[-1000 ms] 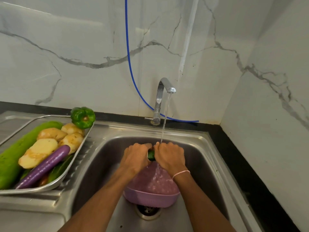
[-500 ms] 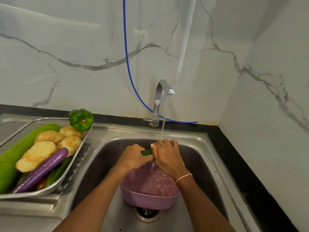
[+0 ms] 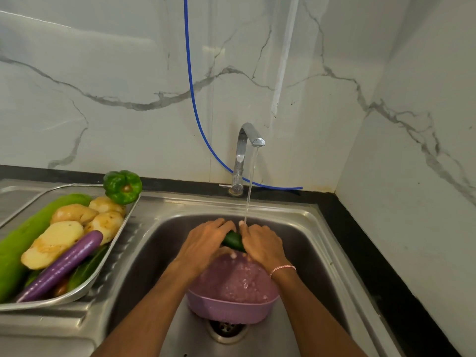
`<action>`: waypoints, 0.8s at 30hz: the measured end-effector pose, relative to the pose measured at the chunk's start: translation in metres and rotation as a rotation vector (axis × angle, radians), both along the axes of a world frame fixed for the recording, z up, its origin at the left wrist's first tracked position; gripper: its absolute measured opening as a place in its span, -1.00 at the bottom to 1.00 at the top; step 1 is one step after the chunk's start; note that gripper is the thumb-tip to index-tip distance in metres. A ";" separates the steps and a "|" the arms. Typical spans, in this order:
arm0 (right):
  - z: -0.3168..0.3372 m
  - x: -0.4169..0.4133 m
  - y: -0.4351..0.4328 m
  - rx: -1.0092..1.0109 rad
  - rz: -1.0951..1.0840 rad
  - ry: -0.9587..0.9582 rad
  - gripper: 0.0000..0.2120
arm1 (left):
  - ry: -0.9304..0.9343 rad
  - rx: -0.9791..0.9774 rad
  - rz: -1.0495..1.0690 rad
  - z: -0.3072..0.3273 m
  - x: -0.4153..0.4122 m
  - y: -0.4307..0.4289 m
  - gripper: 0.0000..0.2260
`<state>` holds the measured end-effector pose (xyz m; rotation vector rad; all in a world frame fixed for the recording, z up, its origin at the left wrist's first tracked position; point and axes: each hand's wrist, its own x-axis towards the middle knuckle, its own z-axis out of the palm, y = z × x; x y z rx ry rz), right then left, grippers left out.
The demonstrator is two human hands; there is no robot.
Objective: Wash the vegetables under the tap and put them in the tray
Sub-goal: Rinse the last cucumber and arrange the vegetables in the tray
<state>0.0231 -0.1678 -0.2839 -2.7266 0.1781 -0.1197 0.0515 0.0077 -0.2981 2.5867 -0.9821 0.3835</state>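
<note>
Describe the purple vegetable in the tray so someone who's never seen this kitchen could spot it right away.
Start at the steel sink and look left to the metal tray on the draining board. Across its near half lies the eggplant, slanting over the potatoes. It is the only purple item there: long, slim and glossy, beside pale potatoes and green vegetables.

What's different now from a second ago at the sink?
The hands have slid apart along the green vegetable, baring more of it; left hand and right hand still grip it under the running tap. The tray and purple basket look unchanged.
</note>
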 end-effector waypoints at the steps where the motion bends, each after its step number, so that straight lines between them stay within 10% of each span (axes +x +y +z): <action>1: -0.001 0.000 -0.001 -0.105 0.062 -0.086 -0.47 | 0.115 -0.022 0.026 0.002 -0.002 -0.002 -0.57; 7: 0.000 -0.001 0.005 -0.278 0.260 -0.238 -0.42 | 0.511 -0.270 0.156 0.002 0.002 -0.008 -0.75; 15: 0.017 -0.005 0.007 -0.205 -0.059 -0.200 -0.41 | 0.370 -0.350 -0.235 0.002 -0.003 -0.012 -0.73; 20: 0.017 -0.004 0.006 0.439 -0.002 0.058 -0.18 | 0.309 -0.531 -0.175 0.002 0.004 -0.008 -0.74; 24: 0.002 -0.003 0.002 0.931 0.220 0.143 -0.53 | 0.450 -0.854 0.108 0.000 0.009 -0.016 -0.81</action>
